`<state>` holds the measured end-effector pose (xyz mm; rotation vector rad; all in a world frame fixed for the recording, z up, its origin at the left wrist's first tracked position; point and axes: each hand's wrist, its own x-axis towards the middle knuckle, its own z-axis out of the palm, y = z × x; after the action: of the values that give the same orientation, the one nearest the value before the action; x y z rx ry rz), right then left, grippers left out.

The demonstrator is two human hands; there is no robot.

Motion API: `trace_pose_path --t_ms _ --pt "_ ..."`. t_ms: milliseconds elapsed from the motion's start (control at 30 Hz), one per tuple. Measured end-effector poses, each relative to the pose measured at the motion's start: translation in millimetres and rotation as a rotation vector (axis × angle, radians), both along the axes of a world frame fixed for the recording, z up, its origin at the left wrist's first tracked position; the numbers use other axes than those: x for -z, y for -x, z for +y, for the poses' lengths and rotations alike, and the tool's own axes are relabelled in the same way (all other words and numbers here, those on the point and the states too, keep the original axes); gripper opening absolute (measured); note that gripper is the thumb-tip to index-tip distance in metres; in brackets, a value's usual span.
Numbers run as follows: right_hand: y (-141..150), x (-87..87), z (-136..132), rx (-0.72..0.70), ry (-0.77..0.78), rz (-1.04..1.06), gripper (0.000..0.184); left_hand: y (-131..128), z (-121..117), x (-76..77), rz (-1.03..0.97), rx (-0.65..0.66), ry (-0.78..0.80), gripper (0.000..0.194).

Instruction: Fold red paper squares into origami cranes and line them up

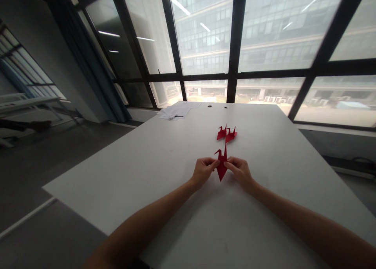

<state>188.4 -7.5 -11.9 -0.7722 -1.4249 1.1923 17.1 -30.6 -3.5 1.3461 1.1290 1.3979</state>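
Note:
A red folded paper crane (222,165) is held just above the white table (147,171), its pointed tail toward me. My left hand (204,170) pinches its left side and my right hand (239,170) pinches its right side, fingers closed on the paper. Two finished red paper cranes (226,133) stand side by side on the table a little beyond the held one.
A loose stack of white paper sheets (176,111) lies at the table's far left corner. Two small dark round things (209,105) sit near the far edge. Large windows stand behind the table; dark floor lies to the left.

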Motion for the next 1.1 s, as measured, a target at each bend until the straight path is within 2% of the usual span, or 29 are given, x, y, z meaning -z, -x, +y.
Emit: trace_pose_path --t_ms 133,267,533,667,733,800,933,1000,1100 --pt "1 -3.5 1 0.045 -0.014 -0.016 0.032 2 2 1.7 0.003 -0.001 0.011 0.033" --pt "-1 -5.9 2 0.088 -0.026 -0.009 0.028 3 4 2.6 0.013 0.059 0.04 0.034" --pt "-4 2.2 8 0.167 0.018 0.032 0.029 5 5 0.3 -0.052 0.107 0.055 0.041" --pt "-4 3.7 10 0.163 0.037 0.028 0.028 5 5 0.5 -0.113 0.182 0.036 0.069" --pt "-4 3.5 9 0.142 0.038 0.018 0.027 5 5 1.7 -0.153 0.235 0.012 0.073" --pt "-3 2.9 8 0.124 0.031 0.009 0.026 5 7 4.3 -0.133 0.213 -0.028 0.071" --pt "-3 1.1 8 0.127 0.015 0.004 0.025 7 11 11.9 0.057 -0.004 -0.077 0.062" --pt "-3 0.2 8 0.124 0.01 -0.002 0.024 8 11 13.4 0.036 0.016 -0.053 0.063" --pt "-4 -0.5 8 0.103 0.007 -0.015 0.023 6 9 10.7 -0.115 0.118 -0.044 0.074"
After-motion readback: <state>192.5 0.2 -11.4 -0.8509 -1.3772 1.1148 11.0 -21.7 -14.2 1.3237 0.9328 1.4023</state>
